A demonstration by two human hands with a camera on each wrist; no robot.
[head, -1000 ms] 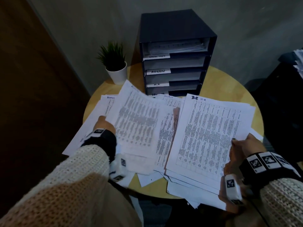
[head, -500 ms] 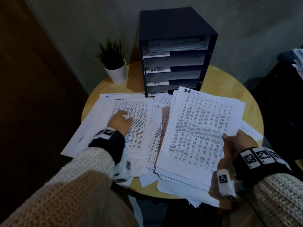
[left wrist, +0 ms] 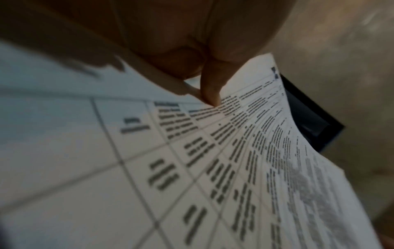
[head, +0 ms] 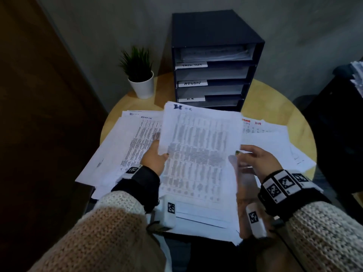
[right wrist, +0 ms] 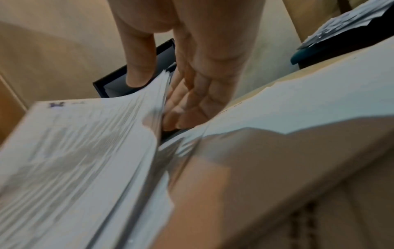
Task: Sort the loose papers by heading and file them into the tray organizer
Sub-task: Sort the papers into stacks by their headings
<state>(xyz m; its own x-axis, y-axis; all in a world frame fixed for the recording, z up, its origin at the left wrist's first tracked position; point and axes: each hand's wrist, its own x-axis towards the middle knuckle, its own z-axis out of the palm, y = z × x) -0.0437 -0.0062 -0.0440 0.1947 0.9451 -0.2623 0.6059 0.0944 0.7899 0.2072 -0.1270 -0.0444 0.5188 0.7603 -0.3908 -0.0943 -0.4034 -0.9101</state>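
Both hands hold a stack of printed sheets headed "H.R" [head: 198, 146] lifted over the middle of the round table. My left hand [head: 158, 156] grips its left edge, thumb on top, which the left wrist view confirms with the thumb [left wrist: 211, 94] pressed on the sheet [left wrist: 192, 168]. On the right edge, my right hand [head: 249, 157] has its thumb above the stack [right wrist: 85, 143] and its fingers [right wrist: 183, 114] underneath. The dark tray organizer [head: 216, 32] stands behind, with slots labelled ADMIN [head: 192, 83] and H.R [head: 191, 99]; its top tray holds papers.
A pile headed ADMIN [head: 135, 138] lies on the left of the wooden table [head: 275, 99]. More sheets with red headings [head: 263, 132] lie on the right. A small potted plant [head: 140, 75] stands left of the organizer. Dark furniture with papers [head: 345, 107] is at far right.
The H.R stack has moved from the right of the table to the middle and risen. My left hand left the ADMIN pile and took the stack's left edge.
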